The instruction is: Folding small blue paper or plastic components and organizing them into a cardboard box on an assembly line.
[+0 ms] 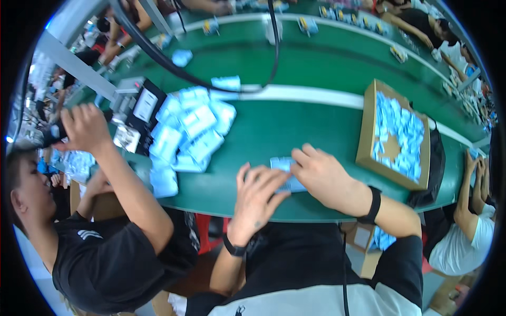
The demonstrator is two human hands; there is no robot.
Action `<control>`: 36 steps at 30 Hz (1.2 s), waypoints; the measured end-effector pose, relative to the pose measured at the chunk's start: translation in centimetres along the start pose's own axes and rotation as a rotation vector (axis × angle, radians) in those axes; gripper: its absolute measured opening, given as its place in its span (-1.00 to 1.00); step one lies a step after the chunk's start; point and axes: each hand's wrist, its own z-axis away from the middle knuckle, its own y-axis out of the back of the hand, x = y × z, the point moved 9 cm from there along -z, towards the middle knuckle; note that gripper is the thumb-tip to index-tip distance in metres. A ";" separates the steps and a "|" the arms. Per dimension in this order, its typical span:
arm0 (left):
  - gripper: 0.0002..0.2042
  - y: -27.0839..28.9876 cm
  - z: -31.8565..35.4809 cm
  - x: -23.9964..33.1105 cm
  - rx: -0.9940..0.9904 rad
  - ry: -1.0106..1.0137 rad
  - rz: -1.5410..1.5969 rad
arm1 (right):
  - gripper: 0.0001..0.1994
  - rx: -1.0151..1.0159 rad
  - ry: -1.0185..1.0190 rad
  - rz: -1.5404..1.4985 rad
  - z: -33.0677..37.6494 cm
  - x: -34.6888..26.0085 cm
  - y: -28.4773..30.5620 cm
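Note:
A flat light-blue packet (282, 164) lies on the green table in front of me, partly covered by my hands. My left hand (257, 196) reaches over its left side with the fingers stretched out and apart. My right hand (322, 176) is closed, its bent fingers at the packet's right side; the fingertips' grip is partly hidden. To the left is a loose pile of similar blue packets (197, 122). On the right stands an open cardboard box (366, 138) holding many small blue packets.
A co-worker (105, 253) sits close on my left, one arm raised beside a black and grey machine (138, 105). A black cable (184, 76) loops over the table. Behind the white strip (311, 95), a green conveyor (327, 58) carries small items. A black bag (436, 163) lies beside the box.

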 end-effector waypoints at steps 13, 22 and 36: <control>-0.61 -0.9 3.3 1.3 0.016 -0.037 -0.141 | -0.88 0.159 0.008 -0.073 2.9 -0.9 0.0; -0.61 -0.1 0.1 1.4 -0.112 -0.038 -0.095 | -0.84 0.137 -0.093 -0.123 1.0 1.5 -1.0; -0.84 -1.7 -6.0 2.9 -0.302 0.020 -0.195 | -0.85 0.201 -0.391 -0.274 2.9 3.0 -1.8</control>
